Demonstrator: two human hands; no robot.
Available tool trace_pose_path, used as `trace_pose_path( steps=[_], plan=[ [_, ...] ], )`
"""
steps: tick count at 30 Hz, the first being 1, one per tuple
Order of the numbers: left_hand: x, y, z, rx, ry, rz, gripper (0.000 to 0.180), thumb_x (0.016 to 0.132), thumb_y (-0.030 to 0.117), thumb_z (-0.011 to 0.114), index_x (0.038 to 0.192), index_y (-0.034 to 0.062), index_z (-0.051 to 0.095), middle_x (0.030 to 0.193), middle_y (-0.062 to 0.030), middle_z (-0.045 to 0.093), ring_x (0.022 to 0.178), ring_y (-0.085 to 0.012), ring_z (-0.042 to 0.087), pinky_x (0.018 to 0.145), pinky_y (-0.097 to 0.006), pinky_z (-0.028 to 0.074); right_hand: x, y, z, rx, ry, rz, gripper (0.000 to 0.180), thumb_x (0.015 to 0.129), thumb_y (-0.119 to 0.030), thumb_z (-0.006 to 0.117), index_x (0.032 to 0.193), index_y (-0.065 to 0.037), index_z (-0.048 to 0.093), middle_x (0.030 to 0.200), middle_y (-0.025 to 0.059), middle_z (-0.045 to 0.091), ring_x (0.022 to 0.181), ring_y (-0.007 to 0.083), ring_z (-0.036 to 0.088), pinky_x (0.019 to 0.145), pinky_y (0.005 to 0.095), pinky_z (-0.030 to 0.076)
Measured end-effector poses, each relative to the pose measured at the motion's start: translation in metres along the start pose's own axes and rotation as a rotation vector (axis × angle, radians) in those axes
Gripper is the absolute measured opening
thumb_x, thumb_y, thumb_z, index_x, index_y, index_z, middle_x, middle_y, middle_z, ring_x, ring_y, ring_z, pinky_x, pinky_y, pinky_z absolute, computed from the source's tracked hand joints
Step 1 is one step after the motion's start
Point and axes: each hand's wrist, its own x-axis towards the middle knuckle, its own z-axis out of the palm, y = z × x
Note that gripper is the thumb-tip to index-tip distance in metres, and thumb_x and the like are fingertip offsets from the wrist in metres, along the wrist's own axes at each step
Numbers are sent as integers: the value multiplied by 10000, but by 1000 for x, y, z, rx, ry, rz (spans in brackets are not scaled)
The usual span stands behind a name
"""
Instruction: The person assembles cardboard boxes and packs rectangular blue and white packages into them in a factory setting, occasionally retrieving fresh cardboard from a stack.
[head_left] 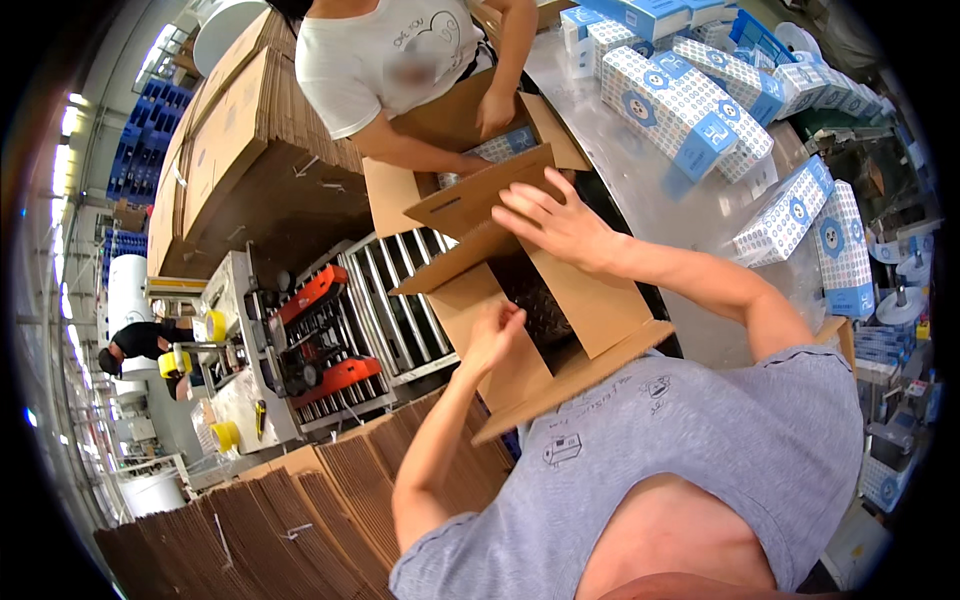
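An open cardboard carton (605, 305) stands in front of me, its flaps raised and its inside dark. My left hand (493, 338) is at the carton's left flap (466, 318), fingers curled in a pinch over the flap's inner edge. On the far side my right hand (560, 222) reaches across with its fingers spread, near the top edge of the upright far flap (480, 195). Toward me, the near flap (580, 375) leans out against my shirt. Beyond stands a second open carton (390, 190) holding a patterned box (503, 146); a co-worker's hands are at it.
Blue-and-white patterned boxes (680, 110) lie on the metal table (640, 170) at the right. Stacked flat cardboard (330, 490) stands at lower left, with another stack (240, 130) farther up. A roller conveyor (395, 285) with a red-and-black machine (320, 335) lies left. Another person (145, 342) is farther left.
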Motion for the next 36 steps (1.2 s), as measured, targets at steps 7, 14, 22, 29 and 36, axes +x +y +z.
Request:
trace_pose_path(
  steps=[7,14,22,29,36],
  plan=[
    [-89,96,12,818,76,442,701,881,330,709,1475,82,432,1549,-235,325,1464,-421,273,1191,-561,228,-79,5,25,1027,-237,300,171,927,-141,632,1011,-41,743,1053,43,740,981,170,691,865,334,557],
    [0,-15,-82,859,381,353,657,911,451,659,1500,235,466,1621,-186,269,1500,-381,232,1209,-542,179,-51,66,42,2395,113,894,356,1042,-302,499,1220,-24,635,1133,139,700,1055,235,683,939,378,540],
    [-132,-201,-159,-733,603,-141,673,1056,565,327,1545,104,346,1533,-106,431,1353,-300,458,1109,-435,402,-120,-94,210,1665,-770,1395,755,880,-532,718,1381,-1,526,1375,168,566,1267,268,538,1057,419,443],
    [-71,-193,-160,-797,174,-456,887,941,782,288,1582,171,239,1618,-118,284,1443,-346,325,1153,-557,270,38,-126,8,1501,-297,595,385,942,-222,544,1046,78,326,781,358,634,766,483,691,586,504,543],
    [16,-40,-62,-508,117,-177,691,960,368,660,1513,114,332,1303,-111,587,1148,-235,589,966,-388,481,13,-212,68,1064,-585,551,403,927,-155,516,1201,110,385,696,297,653,656,485,674,571,551,542]
  ],
)
